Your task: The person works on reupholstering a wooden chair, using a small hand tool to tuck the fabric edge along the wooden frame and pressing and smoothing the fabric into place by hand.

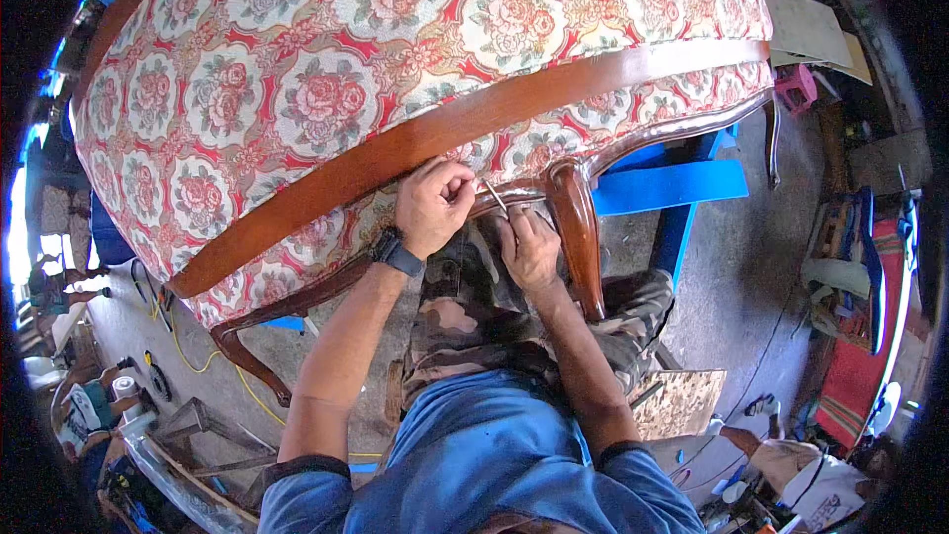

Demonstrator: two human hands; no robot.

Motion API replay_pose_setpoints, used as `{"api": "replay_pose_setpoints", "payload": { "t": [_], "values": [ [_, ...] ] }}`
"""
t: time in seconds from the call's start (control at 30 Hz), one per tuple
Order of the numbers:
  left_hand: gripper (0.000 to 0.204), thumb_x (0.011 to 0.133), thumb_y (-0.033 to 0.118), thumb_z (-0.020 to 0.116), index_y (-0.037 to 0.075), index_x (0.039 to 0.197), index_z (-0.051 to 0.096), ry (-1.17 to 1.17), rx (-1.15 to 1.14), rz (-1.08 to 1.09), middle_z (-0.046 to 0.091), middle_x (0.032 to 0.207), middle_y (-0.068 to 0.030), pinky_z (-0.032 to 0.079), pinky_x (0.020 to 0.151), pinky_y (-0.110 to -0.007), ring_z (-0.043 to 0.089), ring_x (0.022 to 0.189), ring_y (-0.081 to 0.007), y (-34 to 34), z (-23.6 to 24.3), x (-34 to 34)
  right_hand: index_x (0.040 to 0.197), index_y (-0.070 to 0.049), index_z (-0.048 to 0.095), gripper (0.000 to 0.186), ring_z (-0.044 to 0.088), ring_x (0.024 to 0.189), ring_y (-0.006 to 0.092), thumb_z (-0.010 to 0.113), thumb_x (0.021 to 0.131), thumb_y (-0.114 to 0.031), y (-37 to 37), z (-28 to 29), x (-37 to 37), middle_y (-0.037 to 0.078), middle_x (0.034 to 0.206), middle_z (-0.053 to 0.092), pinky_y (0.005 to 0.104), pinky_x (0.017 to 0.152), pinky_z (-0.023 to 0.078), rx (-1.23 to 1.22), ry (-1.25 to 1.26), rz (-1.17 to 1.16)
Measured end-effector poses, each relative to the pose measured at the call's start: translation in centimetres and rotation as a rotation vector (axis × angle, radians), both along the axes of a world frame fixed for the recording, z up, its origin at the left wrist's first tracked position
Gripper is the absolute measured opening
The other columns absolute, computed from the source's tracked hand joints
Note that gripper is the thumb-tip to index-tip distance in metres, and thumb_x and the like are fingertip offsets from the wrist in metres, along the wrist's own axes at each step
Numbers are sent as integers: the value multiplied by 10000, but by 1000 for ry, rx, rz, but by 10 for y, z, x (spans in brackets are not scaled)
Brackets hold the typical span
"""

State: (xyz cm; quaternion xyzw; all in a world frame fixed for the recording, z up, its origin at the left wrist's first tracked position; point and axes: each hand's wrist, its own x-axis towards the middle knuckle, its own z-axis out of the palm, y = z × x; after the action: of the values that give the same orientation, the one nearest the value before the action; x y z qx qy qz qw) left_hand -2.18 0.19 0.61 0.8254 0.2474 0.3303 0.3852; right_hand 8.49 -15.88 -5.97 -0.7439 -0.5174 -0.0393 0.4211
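A sofa in red-and-cream floral fabric (326,104) fills the upper view, crossed by a curved wooden band (316,193). Below it runs a carved, varnished frame with a curved front leg (578,242). My left hand (433,203), wearing a dark watch (400,253), is closed against the fabric just under the band, fingertips pinched near a thin, pale strip or tool (491,194). My right hand (529,247) is lower, by the frame left of that leg, its fingers closed around the lower end of the same slender item. I cannot make out exactly what it is.
Blue supports (667,188) sit beneath the sofa. A pink stool (796,89) and boards (811,30) stand at upper right, a red striped mat (845,376) at right. Another person (811,489) is at lower right. A yellow cord (193,361) and metal frames (203,435) lie at lower left.
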Motion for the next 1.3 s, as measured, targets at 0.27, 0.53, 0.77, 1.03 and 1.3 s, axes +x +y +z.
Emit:
{"api": "replay_pose_setpoints", "payload": {
  "t": [0.27, 0.53, 0.77, 1.03, 1.3],
  "values": [
    [91, 857, 49, 811, 44, 878, 723, -27, 33, 50, 612, 707, -50, 459, 538, -313, 542, 575, -148, 3, -8, 1, 1141, -20, 642, 214, 663, 689, 400, 708, 1003, -170, -7, 7, -14, 230, 797, 656, 464, 572, 491, -265, 512, -75],
    [117, 836, 67, 806, 55, 860, 693, 11, 24, 59, 645, 717, -100, 517, 588, -394, 641, 624, -288, 0, -4, 5, 1077, 4, 676, 265, 531, 682, 140, 651, 1060, -259, -12, 8, -18, 118, 730, 633, 386, 651, 478, -110, 811, -48],
    [103, 841, 40, 808, 41, 879, 712, -43, 65, 49, 648, 732, -79, 493, 558, -334, 600, 587, -186, 3, -11, 3, 991, 12, 656, 289, 492, 755, 119, 642, 1069, -265, 1, 25, -10, 46, 750, 573, 348, 679, 454, -64, 787, 4],
    [98, 843, 43, 807, 44, 885, 719, -40, 80, 44, 631, 698, -68, 491, 551, -327, 590, 570, -181, 3, -13, 5, 928, 3, 621, 320, 433, 657, 110, 657, 1065, -284, -14, 7, -12, 17, 673, 483, 345, 589, 404, -172, 813, -67],
    [79, 869, 45, 789, 43, 906, 720, -42, 72, 42, 624, 696, -67, 489, 557, -326, 577, 563, -184, 2, -11, 4, 854, -13, 595, 350, 416, 569, 147, 672, 1051, -291, -7, 15, -14, 82, 634, 502, 364, 529, 366, -150, 1228, -66]
  ]
}}
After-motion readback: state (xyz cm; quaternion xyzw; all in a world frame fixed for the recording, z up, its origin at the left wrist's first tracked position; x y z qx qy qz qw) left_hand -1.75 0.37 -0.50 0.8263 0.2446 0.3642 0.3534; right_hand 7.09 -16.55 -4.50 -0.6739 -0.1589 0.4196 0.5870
